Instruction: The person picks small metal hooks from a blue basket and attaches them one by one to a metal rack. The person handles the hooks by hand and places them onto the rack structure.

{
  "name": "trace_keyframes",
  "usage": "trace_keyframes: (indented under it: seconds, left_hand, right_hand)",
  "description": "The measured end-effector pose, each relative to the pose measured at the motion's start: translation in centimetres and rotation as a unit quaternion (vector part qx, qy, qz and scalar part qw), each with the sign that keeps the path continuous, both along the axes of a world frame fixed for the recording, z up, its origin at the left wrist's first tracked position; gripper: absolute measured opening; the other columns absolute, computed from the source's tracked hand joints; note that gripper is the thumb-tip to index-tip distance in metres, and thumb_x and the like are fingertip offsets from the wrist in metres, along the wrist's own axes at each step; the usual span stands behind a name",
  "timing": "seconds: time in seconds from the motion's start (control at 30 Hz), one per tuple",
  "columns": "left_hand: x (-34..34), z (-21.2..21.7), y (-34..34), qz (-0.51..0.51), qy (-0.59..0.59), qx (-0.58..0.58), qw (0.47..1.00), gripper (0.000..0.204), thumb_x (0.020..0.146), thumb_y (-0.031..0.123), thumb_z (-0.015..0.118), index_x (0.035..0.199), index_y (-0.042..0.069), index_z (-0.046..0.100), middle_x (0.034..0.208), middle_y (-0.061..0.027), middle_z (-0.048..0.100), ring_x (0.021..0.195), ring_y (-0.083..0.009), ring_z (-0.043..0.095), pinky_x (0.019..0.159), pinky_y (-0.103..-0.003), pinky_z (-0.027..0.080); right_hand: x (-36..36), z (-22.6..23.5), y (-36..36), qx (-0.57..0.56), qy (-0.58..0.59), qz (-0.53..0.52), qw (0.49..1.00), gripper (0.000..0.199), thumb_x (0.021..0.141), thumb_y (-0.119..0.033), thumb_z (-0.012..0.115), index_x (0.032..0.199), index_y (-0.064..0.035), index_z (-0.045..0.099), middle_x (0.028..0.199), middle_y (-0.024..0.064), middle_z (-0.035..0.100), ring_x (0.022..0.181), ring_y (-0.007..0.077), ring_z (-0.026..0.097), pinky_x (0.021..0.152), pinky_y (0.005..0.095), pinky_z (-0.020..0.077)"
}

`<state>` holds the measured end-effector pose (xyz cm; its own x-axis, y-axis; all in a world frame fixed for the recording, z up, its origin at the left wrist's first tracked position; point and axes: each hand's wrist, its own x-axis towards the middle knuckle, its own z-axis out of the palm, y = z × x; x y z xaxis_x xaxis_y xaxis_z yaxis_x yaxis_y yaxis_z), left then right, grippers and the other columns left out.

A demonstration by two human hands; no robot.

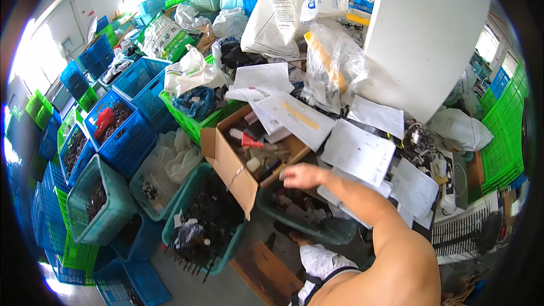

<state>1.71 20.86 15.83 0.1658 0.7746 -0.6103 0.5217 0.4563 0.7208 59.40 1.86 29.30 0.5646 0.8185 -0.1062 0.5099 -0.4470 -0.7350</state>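
Observation:
My right hand (pixel 304 176) is at the near right corner of an open cardboard box (pixel 241 191), with the bare arm reaching in from the lower right. Its fingers are curled together. Something small and pale shows at the fingertips, too small to name. Inside the box lie a red and white item (pixel 251 140), a dark bottle-like piece (pixel 270 170) and several other small objects. Under the hand stands a teal bin (pixel 334 234) with mixed pieces in it. My left hand is out of view.
Paper sheets (pixel 358 150) cover the pile right of the box. A teal crate (pixel 224 249) of dark parts stands left. Blue crates (pixel 127 141) crowd the far left. A white pillar (pixel 422 39) rises behind, near green crates (pixel 504 130). A brown board (pixel 263 269) lies on the floor.

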Motion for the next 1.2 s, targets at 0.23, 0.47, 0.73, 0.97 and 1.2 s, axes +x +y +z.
trace_keyframes:
  seconds: [0.23, 0.47, 0.73, 0.97, 1.2]
  left_hand:
    - [18.4, 7.4, 5.1, -0.005, 0.055, -0.013, 0.998, 0.015, 0.087, 0.016, 0.058, 0.082, 0.002, 0.059, 0.063, -0.0052, 0.054, 0.052, -0.0117, 0.046, 0.046, -0.027, 0.038]
    - [45.6, 16.1, 12.8, -0.249, -0.027, 0.283, 0.926, 0.017, 0.086, 0.005, 0.055, 0.101, 0.0, 0.061, 0.091, -0.0078, 0.064, 0.08, -0.0154, 0.058, 0.076, -0.029, 0.047]
    - [72.3, 18.6, 7.4, -0.557, -0.344, 0.374, 0.657, 0.023, 0.074, -0.008, 0.057, 0.096, -0.001, 0.059, 0.083, -0.015, 0.061, 0.071, -0.0299, 0.06, 0.063, -0.033, 0.049]
    - [92.1, 15.5, -3.3, -0.687, -0.307, 0.467, 0.464, 0.02, 0.078, 0.006, 0.057, 0.098, 0.004, 0.057, 0.105, -0.0115, 0.058, 0.1, -0.0295, 0.054, 0.084, -0.039, 0.044]
    - [99.0, 9.7, -4.5, -0.732, -0.071, 0.557, 0.386, 0.044, 0.075, 0.021, 0.064, 0.115, 0.009, 0.048, 0.121, -0.0079, 0.052, 0.108, -0.0263, 0.052, 0.088, -0.039, 0.039]
  right_hand:
    - [32.9, -1.0, 1.0, -0.067, -0.221, -0.327, 0.916, 0.022, 0.081, -0.02, 0.055, 0.094, -0.0027, 0.061, 0.095, 0.0223, 0.06, 0.091, 0.0377, 0.058, 0.079, 0.0428, 0.0478]
    - [46.1, -4.4, 0.7, -0.092, -0.336, -0.338, 0.874, 0.03, 0.077, -0.011, 0.06, 0.102, 0.004, 0.052, 0.109, 0.0251, 0.049, 0.102, 0.0399, 0.052, 0.088, 0.0435, 0.0446]
    - [46.5, -4.5, 1.8, -0.253, -0.248, -0.337, 0.873, 0.056, 0.075, -0.028, 0.066, 0.119, 0.0006, 0.049, 0.125, 0.0202, 0.05, 0.116, 0.0327, 0.049, 0.097, 0.0394, 0.0419]
    - [45.0, -5.7, 1.0, -0.204, -0.252, -0.386, 0.863, 0.06, 0.076, -0.039, 0.065, 0.116, 0.003, 0.048, 0.116, 0.0205, 0.052, 0.105, 0.0336, 0.056, 0.086, 0.0391, 0.0478]
    - [47.4, -5.0, -0.3, -0.196, -0.255, -0.321, 0.891, 0.056, 0.075, -0.041, 0.067, 0.105, 0.0033, 0.051, 0.105, 0.021, 0.057, 0.098, 0.0337, 0.059, 0.081, 0.0405, 0.0498]
